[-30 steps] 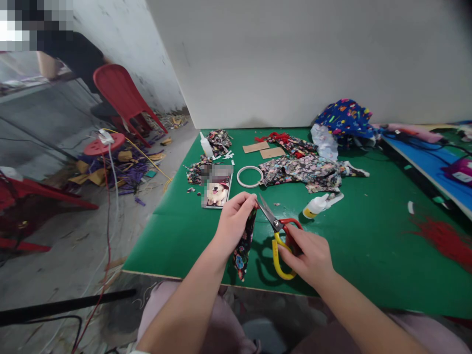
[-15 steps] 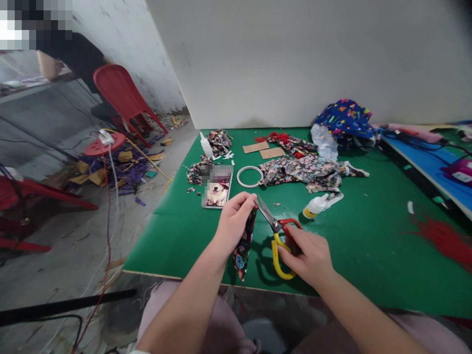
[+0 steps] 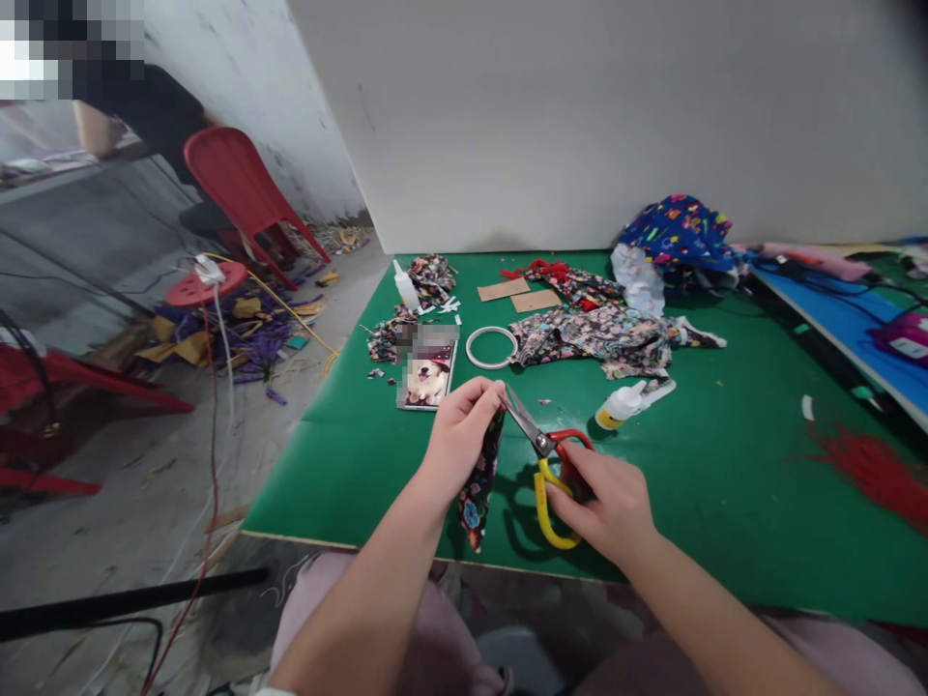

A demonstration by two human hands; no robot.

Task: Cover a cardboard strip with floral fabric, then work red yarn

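My left hand [image 3: 461,432] pinches the upper end of a dark floral fabric strip [image 3: 477,498], which hangs down toward the table's front edge. Around the handles of a pair of scissors [image 3: 542,445], one yellow and one red, my right hand [image 3: 609,498] is closed. The blade tips reach my left fingertips at the strip's top end; whether they touch the cloth cannot be made out. Just beyond my left hand lies a phone [image 3: 429,372] with a puppy picture. A white ring [image 3: 491,330] rests behind the scissors.
A small glue bottle [image 3: 616,410] lies right of the scissors on the green table [image 3: 696,522]. Crumpled floral cloth [image 3: 594,338] and brown cards [image 3: 535,300] are farther back. Red threads [image 3: 870,474] lie at right. A person [image 3: 156,116] sits at another table, far left.
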